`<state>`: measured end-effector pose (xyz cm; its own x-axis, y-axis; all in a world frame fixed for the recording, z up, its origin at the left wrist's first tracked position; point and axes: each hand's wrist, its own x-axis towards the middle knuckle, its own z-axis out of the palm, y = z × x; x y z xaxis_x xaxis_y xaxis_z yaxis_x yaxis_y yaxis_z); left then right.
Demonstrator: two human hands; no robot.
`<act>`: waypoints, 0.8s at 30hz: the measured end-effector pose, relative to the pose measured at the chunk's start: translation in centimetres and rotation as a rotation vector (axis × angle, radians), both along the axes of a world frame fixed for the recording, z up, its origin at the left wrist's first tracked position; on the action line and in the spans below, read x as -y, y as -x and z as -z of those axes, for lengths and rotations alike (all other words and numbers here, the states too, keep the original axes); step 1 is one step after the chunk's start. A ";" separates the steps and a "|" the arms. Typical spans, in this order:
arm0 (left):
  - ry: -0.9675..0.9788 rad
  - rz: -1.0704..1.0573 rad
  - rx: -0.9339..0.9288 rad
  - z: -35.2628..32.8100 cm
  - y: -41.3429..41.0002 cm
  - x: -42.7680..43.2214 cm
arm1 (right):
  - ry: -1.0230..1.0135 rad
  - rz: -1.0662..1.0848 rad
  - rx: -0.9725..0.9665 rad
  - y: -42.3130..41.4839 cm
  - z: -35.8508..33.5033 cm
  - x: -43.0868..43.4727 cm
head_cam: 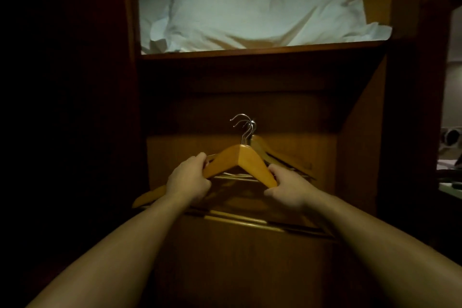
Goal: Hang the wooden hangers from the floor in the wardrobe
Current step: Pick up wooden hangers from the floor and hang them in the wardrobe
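A bunch of wooden hangers with silver hooks is held up inside the dark wardrobe, under its shelf. My left hand grips the left arm of the front hanger. My right hand grips its right arm near the tip. Behind the front hanger, more hangers fan out: one end pokes out low on the left, others to the right. Their lower bars run below my hands. No rail is visible in the dim compartment.
A white pillow and folded bedding fill the upper shelf. Brown wardrobe walls close in on both sides. At the far right edge, part of a lit room shows with small objects.
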<state>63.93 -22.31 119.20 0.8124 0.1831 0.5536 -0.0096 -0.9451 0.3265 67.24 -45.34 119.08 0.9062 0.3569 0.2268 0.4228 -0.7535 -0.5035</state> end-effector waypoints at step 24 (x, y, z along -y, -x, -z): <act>-0.065 -0.019 -0.084 0.1 -17.9 2.2 | -0.161 0.055 0.043 -19.2 0.6 3.4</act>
